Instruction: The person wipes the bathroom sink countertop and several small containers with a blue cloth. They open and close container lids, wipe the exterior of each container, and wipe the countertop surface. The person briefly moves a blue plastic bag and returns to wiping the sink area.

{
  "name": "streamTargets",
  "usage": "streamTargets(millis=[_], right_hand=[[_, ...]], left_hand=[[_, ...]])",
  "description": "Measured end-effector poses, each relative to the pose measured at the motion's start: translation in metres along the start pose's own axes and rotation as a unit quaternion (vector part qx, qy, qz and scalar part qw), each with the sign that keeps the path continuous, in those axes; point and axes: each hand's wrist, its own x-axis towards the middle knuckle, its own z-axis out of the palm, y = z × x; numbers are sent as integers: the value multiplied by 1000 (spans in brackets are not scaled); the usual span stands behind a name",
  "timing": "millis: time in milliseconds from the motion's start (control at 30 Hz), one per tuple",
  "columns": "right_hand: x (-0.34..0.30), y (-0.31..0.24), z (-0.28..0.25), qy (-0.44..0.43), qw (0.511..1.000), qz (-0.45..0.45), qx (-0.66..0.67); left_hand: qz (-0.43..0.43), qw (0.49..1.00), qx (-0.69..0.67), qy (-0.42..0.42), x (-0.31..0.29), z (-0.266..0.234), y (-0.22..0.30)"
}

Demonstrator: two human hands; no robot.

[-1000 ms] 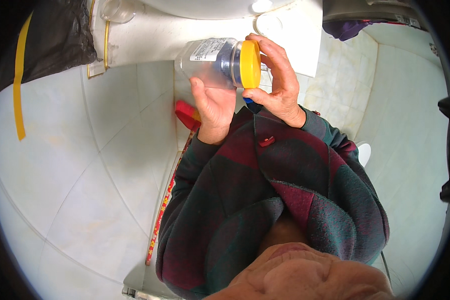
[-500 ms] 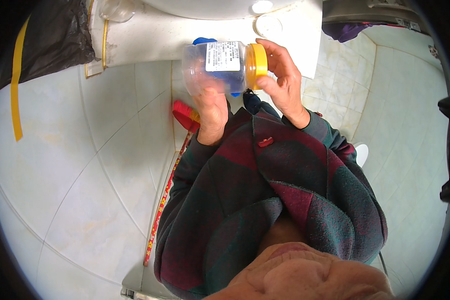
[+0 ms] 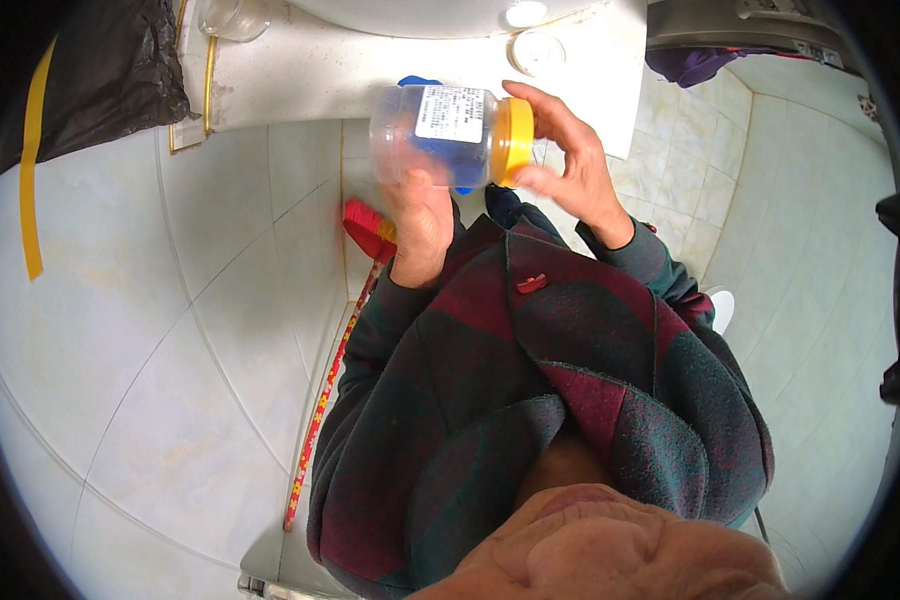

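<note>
We seem to be handling the yellow lid [image 3: 517, 142] of a clear jar [image 3: 432, 150], which we are holding sideways in the air near the white surface [image 3: 290, 85]. Our left grip [image 3: 422, 222] is closing around the jar's body; our right grip [image 3: 582, 165] is spreading about the lid, fingers above, thumb below, its firmness impossible to tell. Turning the lid would be calling for a steady left hold.

Jar [image 3: 420, 155]: smooth, clear plastic. Lid [image 3: 514, 140]: smooth plastic. Label [image 3: 452, 114]: matt paper. Below the jar, coat [image 3: 490, 340]: fuzzy, matt cloth.
</note>
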Motion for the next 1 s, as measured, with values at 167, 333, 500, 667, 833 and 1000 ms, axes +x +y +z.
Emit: streamTargets(millis=[167, 333, 500, 667, 833, 1000], right_hand=[[-1, 5, -4, -6, 985, 99, 140], [-1, 4, 6, 51, 991, -79, -95], [-4, 2, 11, 12, 988, 96, 124], [-3, 8, 12, -37, 866, 278, 414], [-4, 12, 12, -19, 978, 112, 173], [-7, 6, 15, -32, 998, -29, -47]], left_hand=[[14, 1000, 10, -21, 0, -3, -1], [-19, 1000, -10, 9, 1, -6, 0], [1, 999, 32, -24, 0, 1, 7], [18, 997, 64, -48, -1, 0, 17], [10, 997, 70, -26, -5, -11, 15], [-11, 999, 43, -23, -9, -17, 12]])
